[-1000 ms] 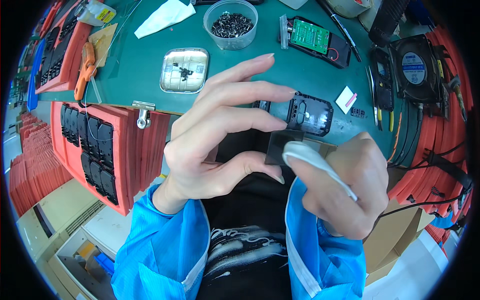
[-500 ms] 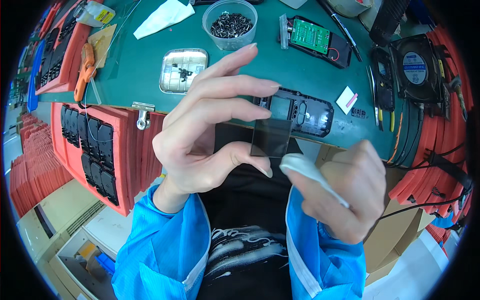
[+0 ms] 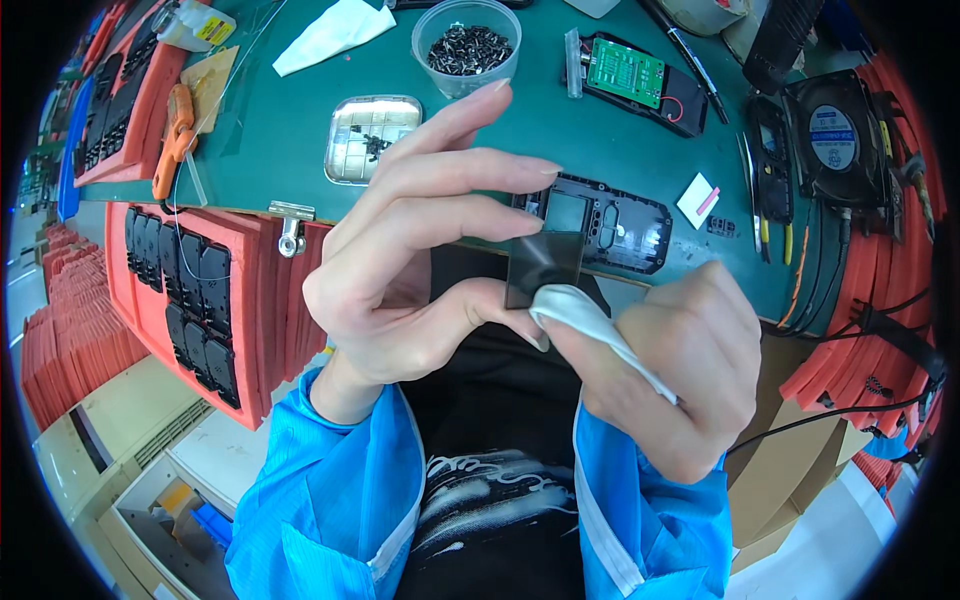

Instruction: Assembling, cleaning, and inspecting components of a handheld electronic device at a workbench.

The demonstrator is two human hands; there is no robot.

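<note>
Between thumb and fingertips, my left hand [image 3: 410,250] holds a small dark see-through panel [image 3: 545,262] upright by its edges, just over the table's front edge. My right hand [image 3: 670,365] is closed on a white cloth [image 3: 590,322], which is wrapped over the thumb. The covered thumb tip presses on the lower part of the panel. Behind the panel, a black plastic housing [image 3: 625,225] with a square window lies on the table, partly hidden by my left fingers.
On the green table [image 3: 280,130] stand a tub of screws [image 3: 467,50], a metal lid [image 3: 350,160] with small screws, a device with a green circuit board [image 3: 625,75], and a fan [image 3: 832,140]. A hot glue gun [image 3: 175,140] lies at left, above red foam trays [image 3: 265,330].
My right hand has moved left and slightly up, bringing the cloth-covered thumb from beside the panel onto it. My left hand keeps nearly the same place and grip.
</note>
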